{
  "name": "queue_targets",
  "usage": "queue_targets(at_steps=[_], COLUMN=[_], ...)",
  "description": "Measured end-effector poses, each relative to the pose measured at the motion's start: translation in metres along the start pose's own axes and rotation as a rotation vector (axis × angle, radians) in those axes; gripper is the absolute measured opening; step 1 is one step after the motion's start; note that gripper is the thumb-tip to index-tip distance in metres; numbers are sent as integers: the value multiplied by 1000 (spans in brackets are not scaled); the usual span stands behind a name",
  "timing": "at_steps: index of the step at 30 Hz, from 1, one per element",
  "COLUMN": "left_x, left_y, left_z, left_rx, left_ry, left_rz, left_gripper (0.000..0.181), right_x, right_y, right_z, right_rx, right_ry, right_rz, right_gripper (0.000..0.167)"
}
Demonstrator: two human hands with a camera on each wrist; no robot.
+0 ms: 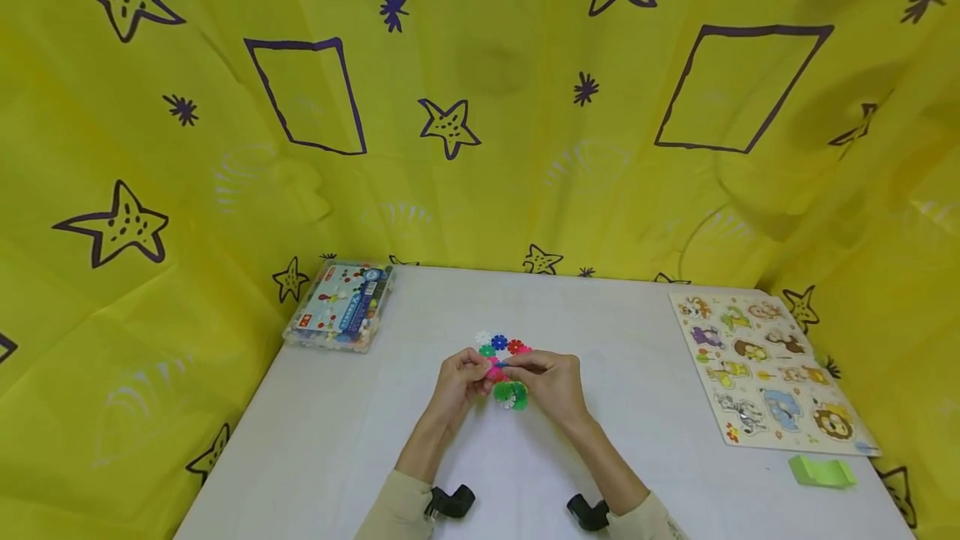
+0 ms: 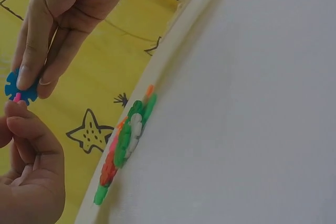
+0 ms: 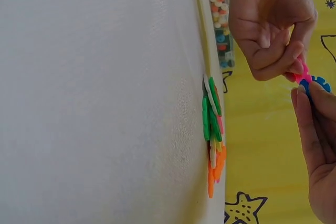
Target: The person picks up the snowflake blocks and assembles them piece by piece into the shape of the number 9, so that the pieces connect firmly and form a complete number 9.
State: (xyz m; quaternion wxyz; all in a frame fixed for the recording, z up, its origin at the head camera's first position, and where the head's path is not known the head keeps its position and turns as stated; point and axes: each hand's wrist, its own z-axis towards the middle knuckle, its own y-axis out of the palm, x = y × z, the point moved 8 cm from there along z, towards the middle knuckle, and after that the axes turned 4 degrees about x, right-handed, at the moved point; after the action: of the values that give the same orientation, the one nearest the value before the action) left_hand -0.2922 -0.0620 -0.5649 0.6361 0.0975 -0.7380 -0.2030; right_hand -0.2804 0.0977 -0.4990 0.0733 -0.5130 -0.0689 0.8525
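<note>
My left hand (image 1: 458, 384) pinches a pink notched disc (image 3: 302, 71) between thumb and fingers. A blue notched disc (image 2: 14, 88) is pinched by my right hand (image 1: 553, 383); its edge meets the pink disc's edge. Both hands are held above the table, as the two wrist views show. Around and below them lie several small flower-shaped discs: green (image 1: 519, 395), white (image 1: 482, 338), dark blue (image 1: 498, 342) and red (image 1: 515, 346). In the left wrist view these discs overlap, with a red one (image 2: 108, 169) beside green ones.
A clear box with a printed label (image 1: 339, 307) lies at the table's back left. On the right is an animal puzzle board (image 1: 772, 369), with a light green block (image 1: 822, 472) in front of it. A yellow patterned cloth (image 1: 480, 190) stands behind the white table (image 1: 315, 448).
</note>
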Motion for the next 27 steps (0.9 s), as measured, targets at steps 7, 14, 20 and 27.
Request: queue_targets(at_steps=[7, 14, 20, 27], left_x=[6, 4, 3, -2], left_y=[-3, -4, -2, -1], left_z=[0, 4, 5, 5], left_rx=[-19, -2, -25, -31], left_ry=[28, 14, -1, -20], left_rz=[68, 68, 33, -14], left_gripper=[7, 10, 8, 12], right_x=[4, 20, 29, 32], right_y=[3, 0, 15, 26], right_z=[1, 0, -10, -16], right_rx=[-64, -103, -295, -393], right_ry=[17, 127, 149, 113], right_rz=[32, -222, -472, -577], right_gripper=[12, 22, 21, 25])
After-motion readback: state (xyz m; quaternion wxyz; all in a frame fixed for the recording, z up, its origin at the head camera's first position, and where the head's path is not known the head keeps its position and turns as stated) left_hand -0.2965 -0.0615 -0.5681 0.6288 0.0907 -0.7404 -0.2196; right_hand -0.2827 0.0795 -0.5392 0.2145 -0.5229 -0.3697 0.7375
